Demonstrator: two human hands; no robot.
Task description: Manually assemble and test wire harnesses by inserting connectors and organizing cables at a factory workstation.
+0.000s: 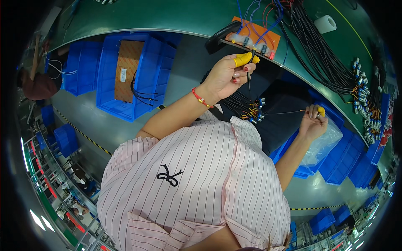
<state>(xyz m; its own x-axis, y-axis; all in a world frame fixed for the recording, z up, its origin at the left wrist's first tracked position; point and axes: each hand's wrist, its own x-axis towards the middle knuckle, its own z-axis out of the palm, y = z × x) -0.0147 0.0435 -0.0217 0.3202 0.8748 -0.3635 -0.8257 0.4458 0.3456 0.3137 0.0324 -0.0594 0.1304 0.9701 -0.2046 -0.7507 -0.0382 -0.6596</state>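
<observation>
1. Your left hand (234, 73) is pinching a black cable (248, 76) tightly between thumb and fingers, just below the orange board (270, 42).
2. That cable is running roughly up and down, its upper part pointing at the board's near edge; whether it is touching, you cannot tell.
3. Your right hand (314, 122), well apart and farther from the board, is pinching a thin wire (284, 112) stretching left toward the cable bundle (236, 103).
4. The table (176, 16) edge is slanting down rightward; a cable pile (312, 42) is crowding that side, while space is opening over your lap.
</observation>
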